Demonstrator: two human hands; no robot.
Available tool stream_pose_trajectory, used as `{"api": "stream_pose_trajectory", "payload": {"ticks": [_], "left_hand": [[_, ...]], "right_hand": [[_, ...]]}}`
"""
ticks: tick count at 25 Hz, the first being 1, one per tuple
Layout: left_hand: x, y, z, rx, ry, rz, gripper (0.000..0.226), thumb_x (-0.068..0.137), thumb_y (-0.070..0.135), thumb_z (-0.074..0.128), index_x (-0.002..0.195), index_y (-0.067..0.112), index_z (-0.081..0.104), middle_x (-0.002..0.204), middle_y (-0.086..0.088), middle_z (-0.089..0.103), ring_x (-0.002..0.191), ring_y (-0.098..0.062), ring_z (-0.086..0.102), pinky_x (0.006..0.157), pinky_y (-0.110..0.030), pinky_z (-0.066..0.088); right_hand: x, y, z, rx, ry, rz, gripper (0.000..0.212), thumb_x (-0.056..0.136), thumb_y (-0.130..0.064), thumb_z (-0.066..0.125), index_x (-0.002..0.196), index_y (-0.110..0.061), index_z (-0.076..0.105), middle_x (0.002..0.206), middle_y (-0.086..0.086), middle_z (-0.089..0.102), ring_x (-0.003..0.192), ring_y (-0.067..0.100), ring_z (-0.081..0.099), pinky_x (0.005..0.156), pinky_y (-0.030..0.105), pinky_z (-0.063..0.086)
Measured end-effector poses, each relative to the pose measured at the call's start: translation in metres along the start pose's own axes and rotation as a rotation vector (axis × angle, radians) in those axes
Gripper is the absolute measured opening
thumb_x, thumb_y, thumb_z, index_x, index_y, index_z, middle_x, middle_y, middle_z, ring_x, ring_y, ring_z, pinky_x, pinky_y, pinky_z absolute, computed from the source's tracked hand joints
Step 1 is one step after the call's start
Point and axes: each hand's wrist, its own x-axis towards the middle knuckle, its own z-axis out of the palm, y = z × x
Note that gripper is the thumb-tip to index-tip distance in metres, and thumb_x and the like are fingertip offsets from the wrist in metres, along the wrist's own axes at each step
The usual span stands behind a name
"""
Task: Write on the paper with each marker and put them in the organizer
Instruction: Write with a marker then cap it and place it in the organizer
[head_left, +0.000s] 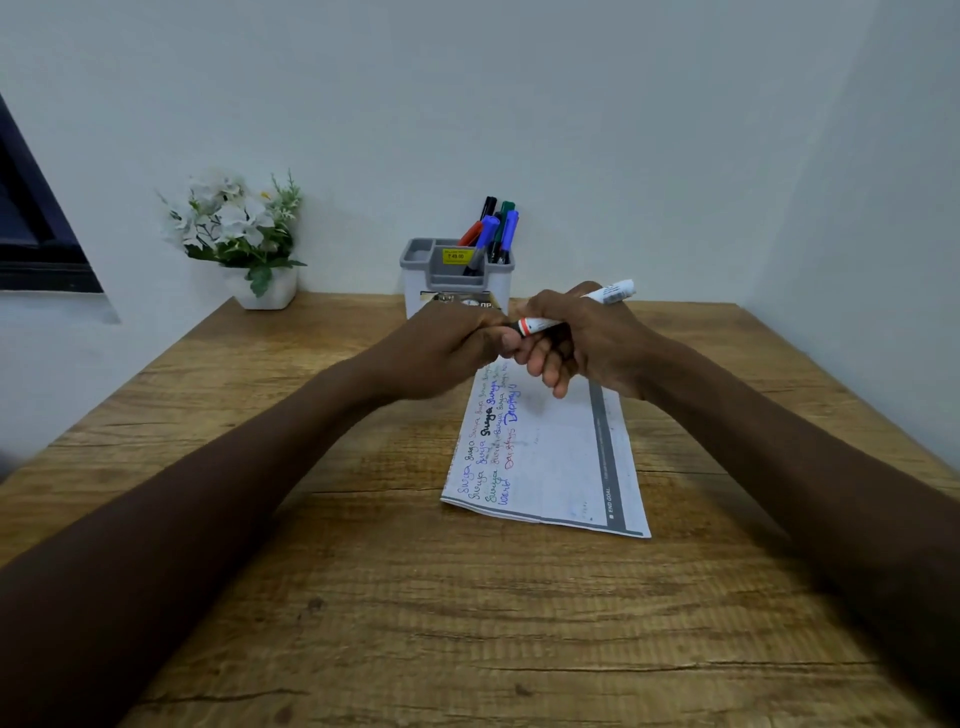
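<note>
Both hands meet above the far end of the paper (561, 457) on the wooden table (363, 597). Right hand (587, 348) has its fingers wrapped round the barrel of the white marker w/ red band (540, 326). Left hand (447, 353) is curled tight on its dark end, so I can't tell from my feed if a cap's in there. Long axis runs left-right, tail tipped far-right. Organizer (452, 278) w/ the other markers (493, 228) sits just beyond the hands, a bit left. IMO the next move goes along that axis, and the right hand has the barrel.

Your wooden table (363, 597) carries a written-on paper (561, 467) at centre, an organizer (457, 283) behind it, a flower pot (270, 297) far left.
</note>
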Motion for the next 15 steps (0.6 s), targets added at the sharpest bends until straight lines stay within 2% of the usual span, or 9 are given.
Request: {"api": "stream_pose_trajectory", "payload": {"ticks": [2,3,5,8,10,12,13,14,15], "left_hand": [[-0.01,-0.01,-0.021,-0.261,-0.165,-0.179,0.035,0.11,0.021,0.041,0.081,0.009,0.057,0.069,-0.003,0.049,0.06,-0.009,0.047,0.06,-0.022,0.044],[-0.015,-0.017,-0.031,-0.323,-0.185,-0.244,0.037,0.11,0.024,0.04,0.081,0.007,0.055,0.072,-0.006,0.048,0.063,-0.014,0.046,0.061,-0.028,0.044],[-0.021,-0.026,-0.038,-0.342,-0.118,-0.3,0.04,0.111,0.028,0.038,0.085,0.004,0.056,0.077,-0.009,0.051,0.068,-0.02,0.044,0.063,-0.031,0.042],[-0.014,-0.013,-0.021,-0.276,-0.134,-0.379,0.042,0.112,0.035,0.03,0.086,0.013,0.056,0.083,-0.005,0.059,0.072,-0.015,0.048,0.066,-0.027,0.041],[-0.012,-0.009,-0.01,-0.279,-0.153,-0.439,0.044,0.11,0.041,0.031,0.083,0.015,0.053,0.087,-0.005,0.06,0.074,-0.014,0.049,0.069,-0.027,0.041],[-0.016,-0.016,-0.006,-0.252,-0.133,-0.414,0.039,0.099,0.054,0.047,0.086,0.019,0.058,0.094,-0.003,0.065,0.083,-0.015,0.056,0.071,-0.029,0.044],[-0.018,-0.018,-0.005,-0.233,-0.133,-0.378,0.027,0.091,0.055,0.061,0.086,0.028,0.059,0.096,-0.002,0.067,0.091,-0.015,0.062,0.073,-0.031,0.047],[-0.02,-0.018,-0.005,-0.231,-0.144,-0.347,0.018,0.084,0.05,0.074,0.083,0.037,0.06,0.097,-0.002,0.068,0.1,-0.017,0.065,0.076,-0.034,0.052],[-0.021,-0.016,-0.003,-0.228,-0.165,-0.319,0.02,0.079,0.045,0.081,0.081,0.047,0.061,0.097,-0.004,0.069,0.107,-0.022,0.067,0.081,-0.042,0.056]], "right_hand": [[-0.004,-0.002,-0.016,0.159,0.059,-0.046,0.033,0.101,-0.018,0.054,0.072,-0.005,0.062,0.058,0.01,0.061,0.041,0.014,0.052,0.039,0.019,0.037],[-0.007,-0.004,-0.032,0.229,0.121,-0.065,0.031,0.1,-0.02,0.056,0.071,-0.009,0.06,0.059,0.007,0.059,0.042,0.012,0.049,0.041,0.018,0.033],[-0.013,-0.002,-0.061,0.212,0.216,-0.087,0.03,0.102,-0.025,0.056,0.08,-0.006,0.062,0.063,0.005,0.06,0.048,0.013,0.052,0.045,0.021,0.041],[-0.006,0.021,-0.059,0.131,0.156,-0.052,0.018,0.099,-0.014,0.064,0.093,0.001,0.071,0.078,0.01,0.074,0.065,0.018,0.07,0.062,0.029,0.061],[0.004,0.032,-0.043,0.103,0.109,-0.058,0.013,0.093,-0.009,0.071,0.097,0.002,0.077,0.086,0.019,0.077,0.071,0.023,0.075,0.065,0.031,0.063],[0.011,0.037,-0.037,0.058,0.093,-0.057,0.023,0.089,-0.011,0.078,0.102,0.008,0.076,0.085,0.021,0.075,0.071,0.025,0.073,0.065,0.031,0.063],[0.013,0.039,-0.037,0.038,0.088,-0.051,0.028,0.087,-0.012,0.081,0.103,0.01,0.074,0.083,0.02,0.075,0.071,0.025,0.072,0.065,0.031,0.062],[0.014,0.041,-0.037,0.025,0.081,-0.042,0.032,0.084,-0.013,0.084,0.103,0.011,0.074,0.082,0.019,0.075,0.07,0.024,0.072,0.065,0.03,0.062],[0.016,0.043,-0.037,0.012,0.079,-0.031,0.034,0.081,-0.012,0.086,0.103,0.011,0.074,0.081,0.019,0.075,0.069,0.024,0.072,0.064,0.029,0.062]]}}
